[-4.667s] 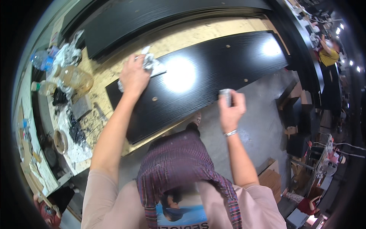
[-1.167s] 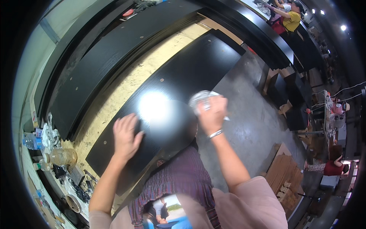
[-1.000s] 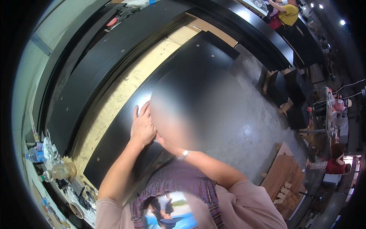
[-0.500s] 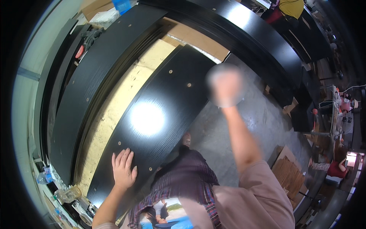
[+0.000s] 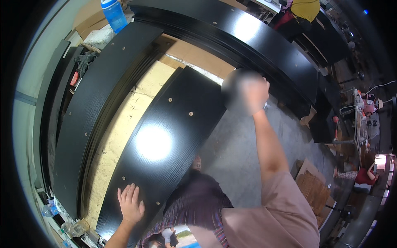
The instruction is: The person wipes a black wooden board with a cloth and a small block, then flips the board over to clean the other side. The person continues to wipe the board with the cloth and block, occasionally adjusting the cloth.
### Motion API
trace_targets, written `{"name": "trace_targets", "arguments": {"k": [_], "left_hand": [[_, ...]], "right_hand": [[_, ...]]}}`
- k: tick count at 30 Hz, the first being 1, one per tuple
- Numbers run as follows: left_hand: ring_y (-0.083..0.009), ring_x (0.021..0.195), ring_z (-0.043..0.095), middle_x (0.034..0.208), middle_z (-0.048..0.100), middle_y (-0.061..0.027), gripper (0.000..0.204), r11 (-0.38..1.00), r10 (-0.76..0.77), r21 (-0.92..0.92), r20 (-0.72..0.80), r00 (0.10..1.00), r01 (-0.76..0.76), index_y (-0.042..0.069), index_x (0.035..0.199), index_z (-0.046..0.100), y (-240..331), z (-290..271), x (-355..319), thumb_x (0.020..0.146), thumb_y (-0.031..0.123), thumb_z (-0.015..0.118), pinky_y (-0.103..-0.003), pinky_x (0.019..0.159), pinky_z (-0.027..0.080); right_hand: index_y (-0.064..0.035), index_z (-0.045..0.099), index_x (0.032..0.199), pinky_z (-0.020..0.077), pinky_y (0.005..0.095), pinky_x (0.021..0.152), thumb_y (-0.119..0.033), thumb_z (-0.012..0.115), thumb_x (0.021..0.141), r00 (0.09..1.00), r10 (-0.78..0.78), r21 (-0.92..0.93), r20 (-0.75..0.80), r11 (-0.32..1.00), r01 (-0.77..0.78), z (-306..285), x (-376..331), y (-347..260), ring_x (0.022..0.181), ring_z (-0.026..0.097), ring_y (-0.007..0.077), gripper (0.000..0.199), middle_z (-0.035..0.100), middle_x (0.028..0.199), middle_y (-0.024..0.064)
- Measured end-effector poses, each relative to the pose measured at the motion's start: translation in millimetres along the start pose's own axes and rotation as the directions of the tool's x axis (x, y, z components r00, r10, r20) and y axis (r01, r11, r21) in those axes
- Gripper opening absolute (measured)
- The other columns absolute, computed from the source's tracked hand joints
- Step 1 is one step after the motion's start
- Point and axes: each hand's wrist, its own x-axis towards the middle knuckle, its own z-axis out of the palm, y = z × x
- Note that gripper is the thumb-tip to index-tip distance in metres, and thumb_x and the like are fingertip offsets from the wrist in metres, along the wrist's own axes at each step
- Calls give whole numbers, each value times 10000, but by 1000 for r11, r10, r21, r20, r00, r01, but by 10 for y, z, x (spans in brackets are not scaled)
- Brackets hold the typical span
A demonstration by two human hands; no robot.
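A long black wood-grain panel (image 5: 173, 136) with several small brass-coloured fittings lies slantwise in front of me. My left hand (image 5: 131, 203) rests palm down on its near end, fingers stretched out, close to one of the fittings. Past the panel's far right corner, my right hand (image 5: 257, 94) is held out on an extended arm. A round blurred patch covers most of it, so its grip and anything in it are hidden.
Under the panel is a pale yellow board (image 5: 118, 144). Stacked black panels (image 5: 93, 95) stand to the left, more (image 5: 248, 41) across the back. A blue water bottle (image 5: 113, 16) stands at the far left, cardboard (image 5: 312, 186) on the right. Another person (image 5: 366, 180) is at far right.
The whole view has shifted, so the panel and my left hand sit lower in the picture. My right hand has moved a little rightward, away from the panel's corner.
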Motion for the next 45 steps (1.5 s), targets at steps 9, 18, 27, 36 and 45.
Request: {"name": "trace_targets", "arguments": {"k": [9, 18, 27, 36, 45], "left_hand": [[-378, 1311, 429, 1414, 481, -161, 634, 1000, 12, 8, -7, 1000, -12, 49, 1366, 489, 1, 9, -13, 775, 251, 601, -635, 1147, 211], [-382, 1298, 447, 1406, 492, -157, 652, 999, -14, -29, -3, 1000, 14, 62, 1370, 490, 16, -22, 10, 752, 231, 606, -627, 1151, 213], [-319, 1257, 484, 1367, 531, -95, 583, 1000, -6, -22, -49, 999, 5, 112, 1318, 549, -17, -3, 79, 770, 293, 631, -608, 1134, 241], [-284, 1238, 513, 1332, 565, -63, 546, 996, -63, -73, -84, 994, 57, 139, 1290, 583, 25, -60, 31, 759, 245, 652, -584, 1128, 272], [-268, 1235, 514, 1314, 576, -52, 539, 995, -77, -69, -103, 992, 70, 144, 1268, 596, 33, -62, 22, 740, 221, 670, -564, 1134, 276]], "right_hand": [[-22, 663, 882, 492, 457, 784, -153, 666, 835, 953, -226, -180, 200, 948, 263, 476, -82, 58, 861, 618, 323, 139, 644, 905, 163], [-101, 622, 1015, 466, 447, 826, -350, 653, 832, 536, -755, 294, 377, 646, 704, 611, -1053, -1594, 990, 586, 276, 311, 616, 1038, 129], [-114, 640, 1011, 469, 460, 858, -319, 663, 867, 838, -536, -136, 103, 827, 545, 1580, 372, -790, 1033, 569, 317, 251, 607, 1031, 124], [-174, 674, 1103, 520, 497, 828, -282, 651, 872, 802, -538, 30, 260, 834, 550, 1574, 595, -993, 1042, 584, 366, 256, 581, 1153, 111], [-198, 732, 1152, 483, 501, 960, -415, 786, 722, 793, -272, 63, 546, 957, 285, 1213, 621, -1266, 1173, 569, 382, 485, 573, 1243, 132]]}}
